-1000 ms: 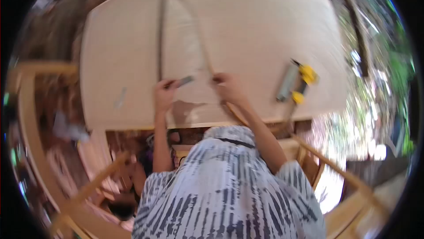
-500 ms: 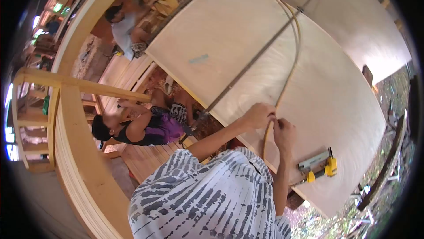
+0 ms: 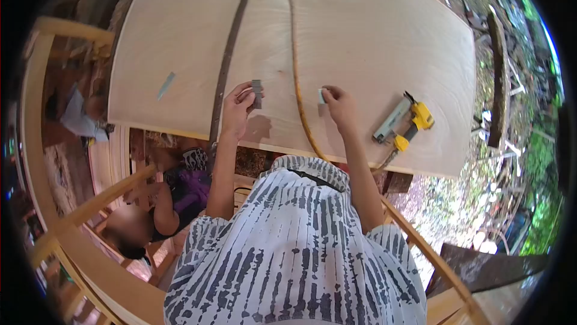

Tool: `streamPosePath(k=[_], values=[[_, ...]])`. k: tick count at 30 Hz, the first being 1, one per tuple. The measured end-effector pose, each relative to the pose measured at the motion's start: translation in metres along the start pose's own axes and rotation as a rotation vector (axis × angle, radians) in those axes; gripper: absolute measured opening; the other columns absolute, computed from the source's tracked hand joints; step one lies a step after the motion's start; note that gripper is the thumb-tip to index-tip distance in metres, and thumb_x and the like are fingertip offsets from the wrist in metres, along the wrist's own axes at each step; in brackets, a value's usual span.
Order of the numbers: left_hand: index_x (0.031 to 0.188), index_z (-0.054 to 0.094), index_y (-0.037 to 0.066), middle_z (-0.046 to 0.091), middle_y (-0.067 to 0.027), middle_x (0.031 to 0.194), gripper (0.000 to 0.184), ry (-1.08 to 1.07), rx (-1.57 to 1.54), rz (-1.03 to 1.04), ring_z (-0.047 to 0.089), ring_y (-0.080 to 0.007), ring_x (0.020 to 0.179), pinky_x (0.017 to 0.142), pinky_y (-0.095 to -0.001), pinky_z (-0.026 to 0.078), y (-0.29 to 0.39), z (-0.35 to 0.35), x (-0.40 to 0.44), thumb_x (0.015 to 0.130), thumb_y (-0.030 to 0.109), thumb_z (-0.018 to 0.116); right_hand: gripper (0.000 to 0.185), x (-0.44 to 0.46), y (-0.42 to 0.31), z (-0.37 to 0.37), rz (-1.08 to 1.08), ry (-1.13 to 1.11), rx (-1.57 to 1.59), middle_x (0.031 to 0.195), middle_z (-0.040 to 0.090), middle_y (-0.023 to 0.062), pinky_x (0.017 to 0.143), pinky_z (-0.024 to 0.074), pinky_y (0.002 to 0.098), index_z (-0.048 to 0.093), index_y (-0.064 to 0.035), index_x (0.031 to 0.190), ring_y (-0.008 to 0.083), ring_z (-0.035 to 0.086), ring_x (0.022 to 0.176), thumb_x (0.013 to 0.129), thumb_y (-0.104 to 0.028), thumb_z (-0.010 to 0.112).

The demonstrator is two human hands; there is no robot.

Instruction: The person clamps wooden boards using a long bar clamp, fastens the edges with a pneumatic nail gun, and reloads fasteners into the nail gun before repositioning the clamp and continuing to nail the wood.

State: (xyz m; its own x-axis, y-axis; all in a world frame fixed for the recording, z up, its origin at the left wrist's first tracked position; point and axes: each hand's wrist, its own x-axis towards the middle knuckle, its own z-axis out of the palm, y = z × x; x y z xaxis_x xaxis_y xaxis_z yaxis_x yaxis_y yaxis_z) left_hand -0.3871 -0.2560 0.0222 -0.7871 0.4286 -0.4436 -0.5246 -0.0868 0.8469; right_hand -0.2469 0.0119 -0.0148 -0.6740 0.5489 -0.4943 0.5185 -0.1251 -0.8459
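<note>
My left hand (image 3: 239, 107) is closed in a pinch on a short grey strip of nails (image 3: 257, 93), held just above the plywood sheet (image 3: 372, 42). Between the closed fingertips of my right hand (image 3: 341, 108) is a small pale-green piece (image 3: 321, 96), too small to make out fully. An orange-yellow air hose (image 3: 297, 78) runs over the sheet between my hands. To the right of my right hand, a yellow and grey nail gun (image 3: 404, 122) lies on its side on the sheet.
A long dark bar (image 3: 231, 42) crosses the sheet left of the hose. Another pale-green strip (image 3: 165, 85) lies further left. At the lower left, a person (image 3: 165, 211) sits beside the wooden frame (image 3: 102, 205). Leafy ground and a log (image 3: 497, 78) are on the right.
My hands have moved apart from the hose, where they were together. The grey strip and pale-green piece now show in them. The view has turned to the right.
</note>
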Motion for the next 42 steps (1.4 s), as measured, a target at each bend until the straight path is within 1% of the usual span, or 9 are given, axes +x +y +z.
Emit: streamPosePath(k=[3, 8, 15, 17, 23, 33, 36, 38, 42], values=[[0.127, 0.07, 0.0, 0.077, -0.0069, 0.111, 0.027, 0.02, 0.251, 0.098, 0.072, -0.0124, 0.099, 0.087, -0.0285, 0.057, -0.017, 0.013, 0.005, 0.1, -0.002, 0.065, 0.052, 0.013, 0.041, -0.001, -0.308, 0.47, -0.729, 0.112, 0.074, 0.0135, 0.091, 0.0546, 0.0354, 0.065, 0.0001, 0.139, 0.0225, 0.07, 0.096, 0.099, -0.031, 0.074], [0.122, 0.072, 0.001, 0.076, -0.0054, 0.094, 0.029, -0.308, 0.504, 0.19, 0.072, -0.0122, 0.088, 0.08, -0.0303, 0.058, -0.046, 0.083, 0.006, 0.092, -0.002, 0.074, 0.043, -0.079, -0.031, -0.023, -0.336, -0.077, -0.123, 0.116, 0.074, 0.0178, 0.088, 0.06, 0.0387, 0.063, -0.0047, 0.138, 0.027, 0.075, 0.103, 0.098, -0.015, 0.074], [0.131, 0.065, 0.001, 0.075, -0.0104, 0.115, 0.041, -0.58, 0.56, 0.265, 0.072, -0.0193, 0.102, 0.091, -0.0347, 0.058, -0.097, 0.23, 0.005, 0.093, 0.009, 0.078, 0.031, -0.096, 0.043, -0.124, -0.114, 0.285, 0.109, 0.098, 0.074, 0.0118, 0.078, 0.0604, 0.0323, 0.066, -0.0003, 0.126, 0.0189, 0.075, 0.09, 0.095, -0.003, 0.071], [0.138, 0.062, -0.001, 0.064, -0.022, 0.143, 0.059, -0.568, 0.742, 0.496, 0.067, -0.0353, 0.123, 0.105, -0.0485, 0.054, -0.121, 0.271, 0.004, 0.088, 0.023, 0.083, 0.029, -0.102, 0.064, -0.164, -0.091, 0.343, 0.351, 0.1, 0.074, 0.0108, 0.077, 0.0601, 0.0307, 0.067, -0.0006, 0.125, 0.0179, 0.074, 0.088, 0.096, -0.002, 0.069], [0.145, 0.056, -0.004, 0.054, -0.0303, 0.151, 0.072, -0.594, 0.923, 0.602, 0.046, -0.048, 0.145, 0.123, -0.0519, 0.037, -0.204, 0.345, -0.019, 0.085, 0.028, 0.08, 0.023, -0.099, 0.149, -0.264, -0.042, 0.455, 0.707, 0.108, 0.068, 0.0078, 0.073, 0.0588, 0.0287, 0.07, -0.0023, 0.122, 0.0168, 0.07, 0.09, 0.099, -0.003, 0.067], [0.147, 0.056, -0.004, 0.055, -0.0209, 0.152, 0.074, -0.408, 1.264, 0.831, 0.047, -0.04, 0.144, 0.121, -0.0479, 0.041, -0.216, 0.318, -0.027, 0.082, 0.022, 0.078, 0.058, -0.064, 0.132, -0.308, -0.128, 0.188, 0.636, 0.128, 0.062, 0.0078, 0.09, 0.0529, 0.0317, 0.047, -0.0129, 0.155, 0.0165, 0.061, 0.109, 0.101, -0.001, 0.065], [0.138, 0.058, -0.006, 0.062, -0.0256, 0.139, 0.066, -0.446, 1.11, 0.602, 0.063, -0.0464, 0.12, 0.1, -0.0535, 0.054, -0.201, 0.303, -0.045, 0.087, 0.033, 0.074, 0.066, -0.053, 0.104, -0.284, -0.243, 0.127, 0.343, 0.128, 0.064, 0.0116, 0.09, 0.056, 0.0353, 0.041, -0.0024, 0.159, 0.0214, 0.067, 0.109, 0.097, 0.0, 0.064], [0.131, 0.061, -0.004, 0.067, -0.0261, 0.127, 0.044, -0.395, 1.065, 0.619, 0.066, -0.0463, 0.116, 0.098, -0.0543, 0.054, -0.224, 0.294, -0.045, 0.093, 0.018, 0.064, 0.055, -0.047, 0.088, -0.271, -0.242, 0.2, 0.241, 0.116, 0.068, 0.0108, 0.089, 0.0563, 0.0341, 0.051, 0.0013, 0.151, 0.0204, 0.068, 0.105, 0.098, -0.008, 0.062], [0.143, 0.056, -0.003, 0.055, -0.0194, 0.149, 0.055, -0.413, 1.21, 0.71, 0.057, -0.0428, 0.126, 0.109, -0.0501, 0.048, -0.215, 0.262, -0.046, 0.089, 0.006, 0.061, 0.041, 0.016, 0.097, -0.256, -0.255, 0.435, -0.097, 0.116, 0.076, 0.0161, 0.088, 0.0587, 0.0323, 0.064, 0.004, 0.137, 0.0198, 0.073, 0.103, 0.099, -0.012, 0.072]])
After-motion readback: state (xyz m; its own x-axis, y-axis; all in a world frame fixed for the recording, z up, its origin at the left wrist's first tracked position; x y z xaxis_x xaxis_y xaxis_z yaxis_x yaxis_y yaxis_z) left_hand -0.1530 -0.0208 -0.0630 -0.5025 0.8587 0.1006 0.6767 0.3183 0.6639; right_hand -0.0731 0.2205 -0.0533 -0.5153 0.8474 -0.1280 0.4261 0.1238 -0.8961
